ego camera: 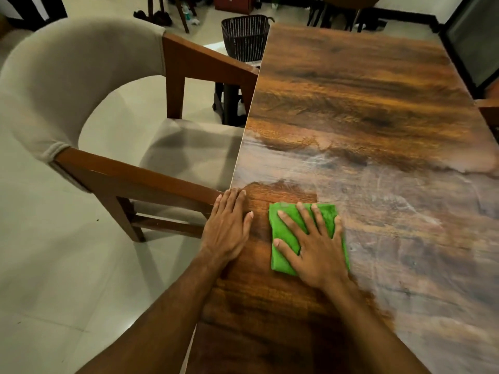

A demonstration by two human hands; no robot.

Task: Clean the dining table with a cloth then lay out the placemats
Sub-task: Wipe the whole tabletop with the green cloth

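Note:
A folded green cloth [283, 233] lies flat on the wooden dining table [364, 109] near its left edge. My right hand [314, 244] presses down on the cloth with fingers spread straight. My left hand [228, 228] rests flat on the table right at the left edge, beside the cloth and apart from it. A pale dusty film covers the table to the right of the cloth, while the wood around my hands looks darker. No placemats are in view.
A wooden chair with beige upholstery [81, 85] stands close against the table's left edge. A dark slatted basket [244, 36] sits on the floor beyond the table's far left corner. Another chair's edge [490, 112] shows at the right.

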